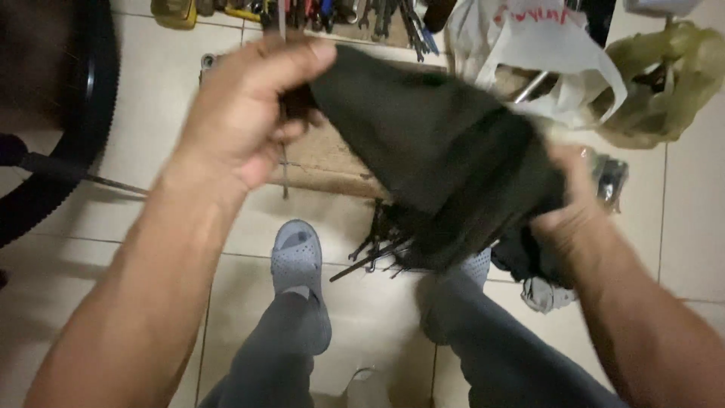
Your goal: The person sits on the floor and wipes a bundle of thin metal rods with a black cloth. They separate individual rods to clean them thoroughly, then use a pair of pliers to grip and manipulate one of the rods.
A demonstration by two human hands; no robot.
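- Pale floor tiles [680, 219] carry a brown mat [325, 162], with hand tools [355, 15] along the far edge.
- Left hand [245, 113] is closed around the upper end of a dark cloth [438, 151], held above the mat.
- Right hand [570, 208] grips the cloth's lower end.
- White plastic bag [544, 45] and green bag [664, 83] lie near the far right corner.
- Grey clog [296, 253] stands below the cloth; a black tyre [83, 113] sits at the left edge.

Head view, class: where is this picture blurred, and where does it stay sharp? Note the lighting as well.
Head view: motion blur smears the dark cloth and the right hand; the left hand is slightly soft. The grey clog and the floor tiles read sharper. Lighting is dim and flat, with soft shadows and no glare; the bicycle tyre sinks into darkness.
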